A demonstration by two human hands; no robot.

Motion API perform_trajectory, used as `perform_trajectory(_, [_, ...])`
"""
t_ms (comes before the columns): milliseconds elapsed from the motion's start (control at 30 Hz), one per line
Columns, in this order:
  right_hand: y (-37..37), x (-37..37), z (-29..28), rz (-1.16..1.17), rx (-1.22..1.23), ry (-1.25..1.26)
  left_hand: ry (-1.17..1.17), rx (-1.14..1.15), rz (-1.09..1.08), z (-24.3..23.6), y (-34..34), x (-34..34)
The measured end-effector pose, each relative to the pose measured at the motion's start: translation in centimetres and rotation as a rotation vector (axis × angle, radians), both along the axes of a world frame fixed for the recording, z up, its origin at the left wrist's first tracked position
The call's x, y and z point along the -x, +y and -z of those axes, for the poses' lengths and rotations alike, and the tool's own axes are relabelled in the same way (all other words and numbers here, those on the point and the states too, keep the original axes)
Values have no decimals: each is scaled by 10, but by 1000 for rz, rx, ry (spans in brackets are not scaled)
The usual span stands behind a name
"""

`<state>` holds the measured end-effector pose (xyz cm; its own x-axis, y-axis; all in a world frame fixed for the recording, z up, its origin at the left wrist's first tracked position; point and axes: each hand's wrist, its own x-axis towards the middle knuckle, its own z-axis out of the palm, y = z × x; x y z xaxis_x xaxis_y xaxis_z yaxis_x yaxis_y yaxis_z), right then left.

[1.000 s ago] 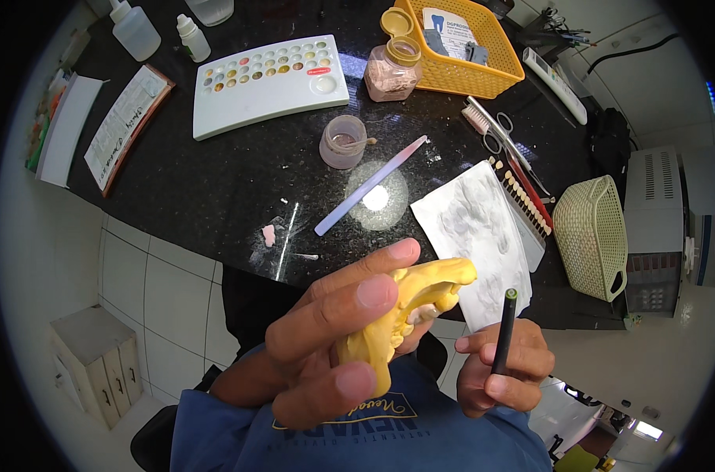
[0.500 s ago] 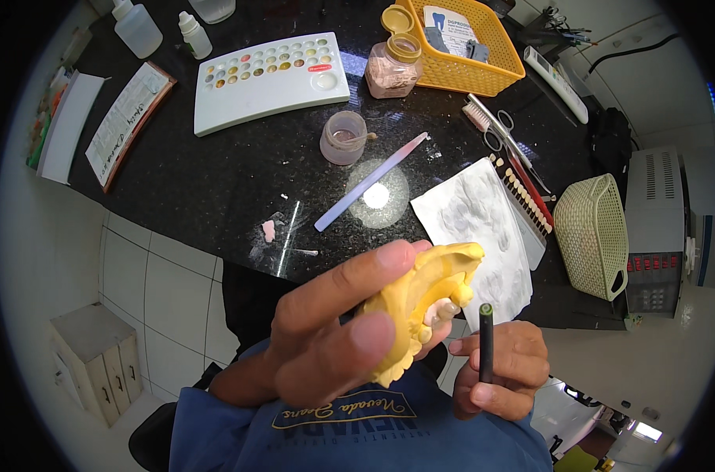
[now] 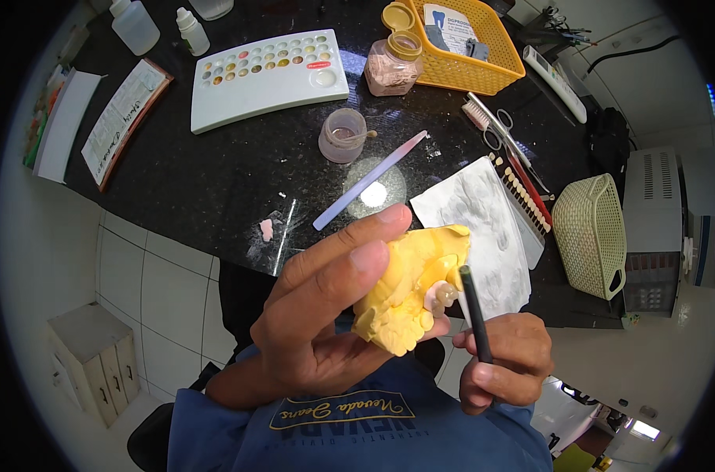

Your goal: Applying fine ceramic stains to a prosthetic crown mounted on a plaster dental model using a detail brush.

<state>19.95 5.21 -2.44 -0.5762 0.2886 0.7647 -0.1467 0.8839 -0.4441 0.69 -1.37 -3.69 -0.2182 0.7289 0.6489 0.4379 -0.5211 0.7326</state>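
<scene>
My left hand (image 3: 318, 315) is closed round a yellow plaster dental model (image 3: 400, 275), raised in front of my chest near the table edge. On the model's right side sits a small pink piece with greyish teeth (image 3: 441, 296). In my right hand (image 3: 510, 358) is a slim black pencil-like stick (image 3: 475, 318), gripped at its lower end between thumb and fingers. Its greenish upper tip is beside the model's right edge; whether it touches cannot be made out. The fingertips of my left hand behind the model are mostly hidden.
On the dark stone table (image 3: 216, 181) lie a lilac spatula (image 3: 365, 185), a small cup (image 3: 342, 138), a white palette (image 3: 267, 90), a jar of pink powder (image 3: 393, 67), and a paper towel (image 3: 483, 228). A yellow basket (image 3: 471, 79), scissors (image 3: 495, 130) and a tooth shade guide (image 3: 522, 197) stand farther right.
My left hand has raised and turned the dental model, showing more of its toothed face. The black stick has tilted left, bringing its tip up close to the model.
</scene>
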Motion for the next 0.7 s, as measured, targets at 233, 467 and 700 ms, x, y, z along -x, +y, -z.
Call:
perform_trajectory(233, [1, 1, 0, 18, -4, 16, -42, -13, 21, 7, 2, 1])
perform_trajectory(467, [-3, 1, -6, 115, 140, 39, -354, 115, 129, 2, 3, -2])
perform_trajectory(700, [-5, 1, -18, 179, 315, -33, -978, 370, 185, -21, 7, -5])
